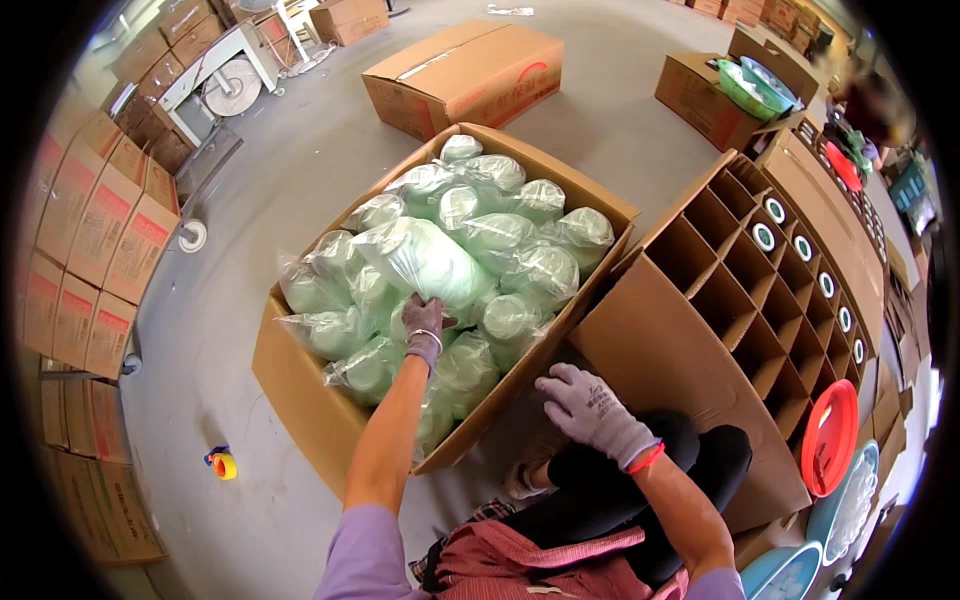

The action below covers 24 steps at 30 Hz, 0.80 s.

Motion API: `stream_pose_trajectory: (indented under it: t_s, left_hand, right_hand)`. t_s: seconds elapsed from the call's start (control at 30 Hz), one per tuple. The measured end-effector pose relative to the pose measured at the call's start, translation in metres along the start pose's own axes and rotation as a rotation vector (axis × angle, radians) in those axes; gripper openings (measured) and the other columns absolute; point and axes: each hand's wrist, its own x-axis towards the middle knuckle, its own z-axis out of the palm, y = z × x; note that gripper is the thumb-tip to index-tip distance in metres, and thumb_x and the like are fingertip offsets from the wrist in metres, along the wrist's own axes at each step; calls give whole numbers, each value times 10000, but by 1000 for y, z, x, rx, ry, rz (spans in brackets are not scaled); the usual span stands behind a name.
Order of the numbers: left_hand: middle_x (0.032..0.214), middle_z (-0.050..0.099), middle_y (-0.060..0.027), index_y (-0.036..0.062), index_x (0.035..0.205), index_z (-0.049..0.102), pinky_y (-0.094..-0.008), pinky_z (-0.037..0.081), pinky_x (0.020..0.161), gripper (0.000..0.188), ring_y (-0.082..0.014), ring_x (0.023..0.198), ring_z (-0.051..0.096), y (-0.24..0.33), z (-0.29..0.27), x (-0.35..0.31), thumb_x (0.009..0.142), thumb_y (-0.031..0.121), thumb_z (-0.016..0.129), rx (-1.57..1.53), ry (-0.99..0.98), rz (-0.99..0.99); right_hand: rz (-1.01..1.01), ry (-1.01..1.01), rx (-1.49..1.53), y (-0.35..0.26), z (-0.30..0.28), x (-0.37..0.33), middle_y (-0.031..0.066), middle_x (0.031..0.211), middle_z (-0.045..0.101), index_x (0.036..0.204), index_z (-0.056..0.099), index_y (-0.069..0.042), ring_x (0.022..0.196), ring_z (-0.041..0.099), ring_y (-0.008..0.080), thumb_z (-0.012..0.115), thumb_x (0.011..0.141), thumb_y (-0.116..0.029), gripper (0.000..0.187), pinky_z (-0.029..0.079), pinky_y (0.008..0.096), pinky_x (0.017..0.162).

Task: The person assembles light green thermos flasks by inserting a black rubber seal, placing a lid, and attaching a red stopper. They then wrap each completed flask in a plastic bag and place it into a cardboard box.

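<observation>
A large cardboard box [345,462] stands before me, filled with pale green, rounded, bottle-like pieces in clear plastic bags. My left hand [428,325], in a grey glove, reaches into it. Its fingers are closed on the near end of one bagged pale green piece [430,262] that lies across the top of the others. To the right, my right hand [600,410] hangs above my knees, between that box and a divided carton [700,350]. Also gloved, it has loosely bent, parted fingers and holds nothing.
White-ringed round tops [763,237] fill some of the divided carton's cells. Red lid-like dish [830,438] and blue basins [785,572] sit at right. A closed carton [465,80] stands beyond, stacked cartons [100,240] at left, yellow tape roll [224,466] on the floor.
</observation>
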Motion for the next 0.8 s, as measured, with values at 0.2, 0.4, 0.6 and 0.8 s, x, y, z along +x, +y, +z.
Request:
stream_pose_trajectory:
  t_s: [0.2,0.4,0.6,0.8]
  left_hand:
    - [962,669,-265,-43,1046,596,-469,510,799,327,-430,855,649,-55,-2,0,796,166,624,720,-2,534]
    - [1032,670,-276,-13,1076,653,-476,505,867,429,-448,1004,628,-47,11,23,742,255,667,1006,-142,103]
    - [941,722,-215,17,1020,729,-420,531,855,333,-341,947,693,29,2,17,793,247,648,1052,-590,-27]
    - [1328,529,-287,92,1358,529,-504,487,961,643,-417,1161,587,82,-2,131,827,412,696,998,146,405]
  right_hand:
    - [16,-103,-209,-4,15,5,105,1152,582,1151,641,-159,1009,611,312,642,852,-278,322,480,465,890]
    - [-13,-121,-246,-8,18,9,90,1076,585,1099,652,-163,981,609,298,642,852,-304,284,471,466,865]
    - [-11,-203,-273,-17,15,8,81,1020,585,1047,645,-175,932,614,277,627,862,-328,241,461,450,823]
    - [-8,-253,-262,-23,4,8,81,1030,575,1111,637,-147,934,603,271,628,856,-292,294,459,427,859]
